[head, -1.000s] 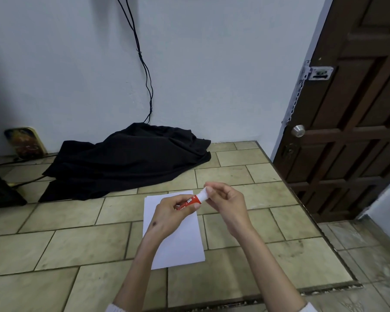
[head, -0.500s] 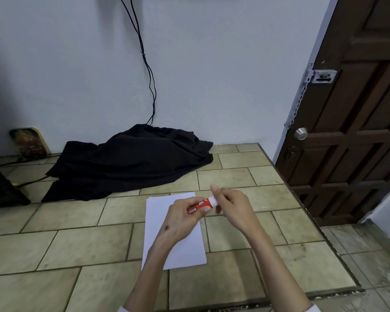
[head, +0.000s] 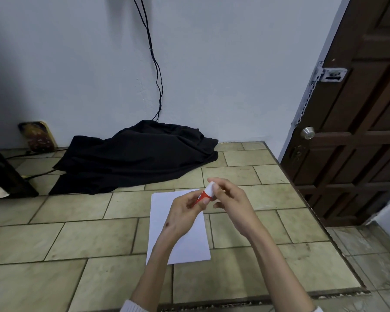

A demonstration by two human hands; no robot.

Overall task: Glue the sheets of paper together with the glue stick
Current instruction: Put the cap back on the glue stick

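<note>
Many beige floor tiles point(head: 95, 239), white wall point(head: 223, 64)

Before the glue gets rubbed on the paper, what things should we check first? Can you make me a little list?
1. Glue stick held firmly: ok, the left hand grips its red body.
2. Cap off: not ok, the white cap is still on, with the right hand pinching it.
3. Paper lying flat on the tiled counter: ok.
4. Second sheet ready: cannot tell, only one white sheet shows clearly.
5. Black cloth away from the paper: ok, there is a gap of tile between them.
</note>
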